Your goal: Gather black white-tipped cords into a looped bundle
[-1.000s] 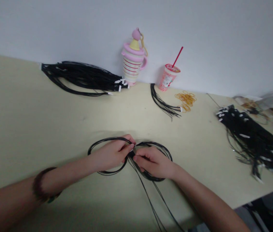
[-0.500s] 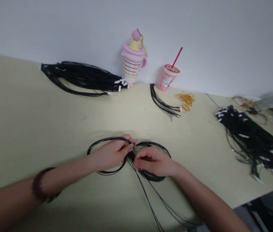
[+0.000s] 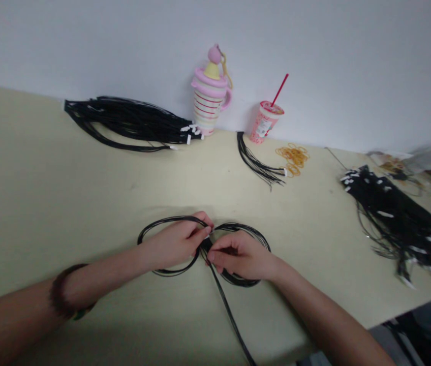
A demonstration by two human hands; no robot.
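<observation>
A bundle of thin black wires [image 3: 242, 226] lies on the table in two loops, one to each side, pinched at the middle. My left hand [image 3: 179, 243] reaches through the left loop and is closed on the crossing, where a small white piece shows at the fingertips. Just right of it, my right hand [image 3: 240, 254] is closed, thumb against forefinger, on the loose wire strands. From its fingertips these strands run together down over the front table edge. Part of the right loop is hidden behind my right hand.
Along the wall stand a bundle of black wires [image 3: 124, 122], a pink striped mug [image 3: 208, 104] and a pink cup with straw [image 3: 265, 122]. Beside them lie a small wire bundle [image 3: 253, 160] and yellow rubber bands [image 3: 294, 155]. A wire pile [image 3: 394, 213] covers the right side.
My right hand has shifted slightly left, towards the crossing. The trailing strands, spread apart before, are now gathered into one line. My left hand has stayed in place.
</observation>
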